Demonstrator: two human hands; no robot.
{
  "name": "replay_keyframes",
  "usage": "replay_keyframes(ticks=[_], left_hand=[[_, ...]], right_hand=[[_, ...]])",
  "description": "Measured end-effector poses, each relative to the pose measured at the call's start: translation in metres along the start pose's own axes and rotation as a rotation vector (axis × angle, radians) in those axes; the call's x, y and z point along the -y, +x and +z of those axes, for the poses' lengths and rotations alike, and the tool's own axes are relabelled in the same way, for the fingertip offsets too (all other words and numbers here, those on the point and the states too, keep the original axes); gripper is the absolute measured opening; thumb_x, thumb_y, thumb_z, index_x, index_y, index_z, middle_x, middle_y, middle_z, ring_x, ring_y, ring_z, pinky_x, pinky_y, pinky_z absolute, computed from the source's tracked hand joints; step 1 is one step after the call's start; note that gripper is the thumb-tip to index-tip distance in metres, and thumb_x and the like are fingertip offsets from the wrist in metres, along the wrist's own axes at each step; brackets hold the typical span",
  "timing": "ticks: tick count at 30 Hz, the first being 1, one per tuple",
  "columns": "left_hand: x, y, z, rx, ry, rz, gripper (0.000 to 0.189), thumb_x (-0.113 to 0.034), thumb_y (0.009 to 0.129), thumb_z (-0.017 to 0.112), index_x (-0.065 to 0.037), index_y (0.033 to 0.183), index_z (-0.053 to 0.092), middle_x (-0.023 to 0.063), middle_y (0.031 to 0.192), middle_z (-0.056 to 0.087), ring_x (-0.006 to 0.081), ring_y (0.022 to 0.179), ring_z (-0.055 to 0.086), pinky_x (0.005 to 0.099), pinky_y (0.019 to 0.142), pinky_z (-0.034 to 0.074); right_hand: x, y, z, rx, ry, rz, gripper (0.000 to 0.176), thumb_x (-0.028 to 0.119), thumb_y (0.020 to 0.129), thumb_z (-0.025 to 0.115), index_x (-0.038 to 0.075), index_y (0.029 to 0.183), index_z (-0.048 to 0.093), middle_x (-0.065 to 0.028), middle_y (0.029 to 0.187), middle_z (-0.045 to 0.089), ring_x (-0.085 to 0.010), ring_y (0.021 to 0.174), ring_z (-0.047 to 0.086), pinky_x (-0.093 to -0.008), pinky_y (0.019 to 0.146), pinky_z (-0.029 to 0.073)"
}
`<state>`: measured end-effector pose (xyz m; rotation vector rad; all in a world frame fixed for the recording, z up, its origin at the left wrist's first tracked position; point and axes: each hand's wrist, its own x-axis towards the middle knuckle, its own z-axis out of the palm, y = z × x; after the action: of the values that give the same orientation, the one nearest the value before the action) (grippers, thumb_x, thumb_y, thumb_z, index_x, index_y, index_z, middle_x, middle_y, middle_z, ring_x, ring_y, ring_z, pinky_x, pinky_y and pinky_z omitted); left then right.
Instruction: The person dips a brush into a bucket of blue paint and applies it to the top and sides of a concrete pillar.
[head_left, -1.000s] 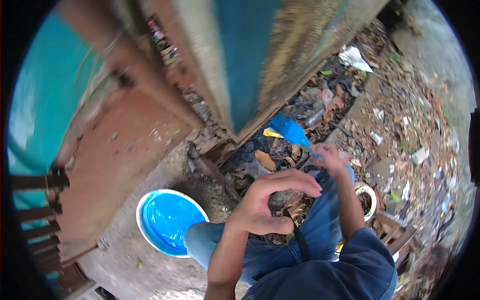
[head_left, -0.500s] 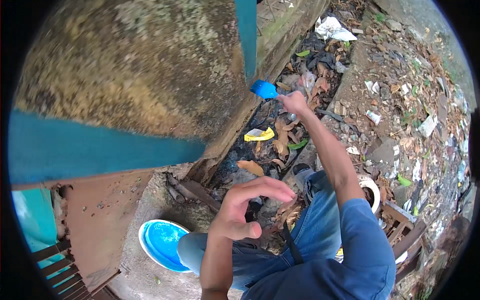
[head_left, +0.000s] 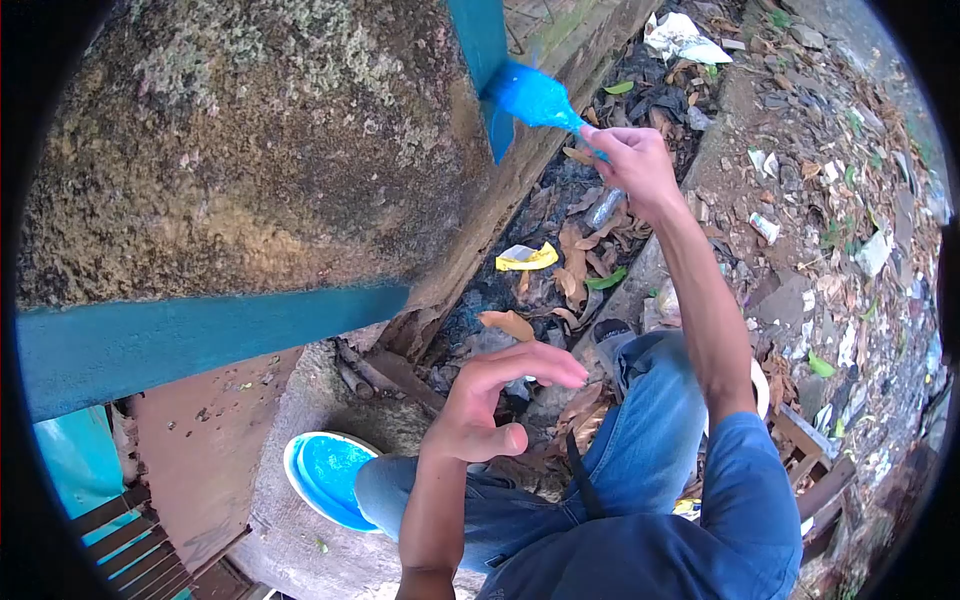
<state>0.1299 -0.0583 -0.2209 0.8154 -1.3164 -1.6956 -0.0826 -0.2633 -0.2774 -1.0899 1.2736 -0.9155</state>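
My right hand [head_left: 638, 168] grips the handle of a paintbrush [head_left: 540, 100] coated in bright blue paint. Its bristles, smeared by motion, press against the lower end of a teal-painted upright strip [head_left: 478, 40] on the mossy wall, and fresh brighter blue shows on that end. My left hand [head_left: 490, 405] hovers over my lap with fingers curled and thumb apart, holding nothing. A shallow round container of blue paint [head_left: 335, 470] sits on the concrete beside my knee, partly hidden by it.
A teal horizontal band [head_left: 200, 335] crosses the lower wall [head_left: 260, 150]. Below me a ditch holds dry leaves, a yellow wrapper [head_left: 527, 257] and other litter. Rubble and rubbish [head_left: 800, 230] cover the slope at right. A slatted grate [head_left: 125, 540] lies at lower left.
My right hand has moved up with the paintbrush, bringing its bristles onto the upright strip, where brighter blue now shows. My left hand has stayed nearly still.
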Motion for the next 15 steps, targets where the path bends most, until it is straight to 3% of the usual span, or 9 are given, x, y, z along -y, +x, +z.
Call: replay_keyframes(ticks=[3, 7, 12, 13, 14, 15], left_hand=[[0.003, -0.001, 0.001, 0.014, 0.0, 0.008, 0.09, -0.078, 0.068, 0.061, 0.006, 0.102, 0.067, 0.0213, 0.106, 0.064, 0.0309, 0.103, 0.06, 0.0421, 0.093, 0.043], [0.01, 0.0, 0.003, 0.061, 0.005, 0.098, 0.077, -0.071, 0.075, 0.061, 0.0, 0.105, 0.066, 0.0142, 0.108, 0.066, 0.027, 0.105, 0.062, 0.0397, 0.091, 0.046], [0.006, 0.0, 0.009, 0.069, -0.033, 0.067, 0.079, -0.072, 0.074, 0.061, 0.0, 0.105, 0.066, 0.0154, 0.108, 0.065, 0.0288, 0.105, 0.062, 0.0408, 0.092, 0.045], [0.006, -0.001, 0.01, 0.06, -0.065, 0.053, 0.079, -0.072, 0.074, 0.061, 0.001, 0.105, 0.066, 0.0157, 0.108, 0.065, 0.0291, 0.105, 0.062, 0.041, 0.092, 0.045], [0.003, -0.002, 0.012, 0.03, -0.045, -0.017, 0.09, -0.079, 0.069, 0.06, 0.006, 0.099, 0.067, 0.0221, 0.105, 0.063, 0.031, 0.1, 0.062, 0.0413, 0.091, 0.044], [0.006, -0.002, 0.009, 0.031, -0.038, -0.024, 0.09, -0.079, 0.069, 0.06, 0.006, 0.099, 0.067, 0.0221, 0.105, 0.063, 0.031, 0.1, 0.062, 0.0413, 0.091, 0.044]], right_hand=[[-0.015, -0.008, 0.001, -0.094, 0.139, -0.112, 0.028, 0.026, 0.087, 0.069, -0.001, 0.079, 0.068, 0.0034, 0.054, 0.047, -0.0035, 0.045, 0.036, -0.0217, 0.042, 0.023], [-0.064, 0.008, 0.017, -0.046, 0.177, -0.017, 0.028, 0.03, 0.089, 0.066, 0.003, 0.081, 0.069, 0.0023, 0.061, 0.053, -0.0036, 0.048, 0.042, -0.0205, 0.041, 0.026], [-0.171, 0.039, 0.048, -0.083, 0.135, 0.031, 0.029, 0.029, 0.09, 0.065, 0.003, 0.079, 0.068, 0.0037, 0.056, 0.05, -0.0036, 0.045, 0.04, -0.0215, 0.042, 0.027], [-0.189, 0.042, 0.047, -0.073, 0.188, 0.069, 0.029, 0.027, 0.088, 0.067, -0.001, 0.086, 0.071, 0.0019, 0.058, 0.055, -0.0059, 0.051, 0.048, -0.0238, 0.046, 0.035], [-0.2, 0.039, 0.044, -0.117, 0.131, 0.082, 0.029, 0.027, 0.087, 0.067, -0.002, 0.085, 0.072, 0.0016, 0.058, 0.056, -0.0058, 0.052, 0.049, -0.0235, 0.047, 0.036], [-0.209, 0.037, 0.043, -0.163, 0.075, 0.097, 0.029, 0.026, 0.087, 0.068, -0.002, 0.084, 0.072, 0.0014, 0.059, 0.057, -0.0058, 0.053, 0.05, -0.0233, 0.048, 0.037]])
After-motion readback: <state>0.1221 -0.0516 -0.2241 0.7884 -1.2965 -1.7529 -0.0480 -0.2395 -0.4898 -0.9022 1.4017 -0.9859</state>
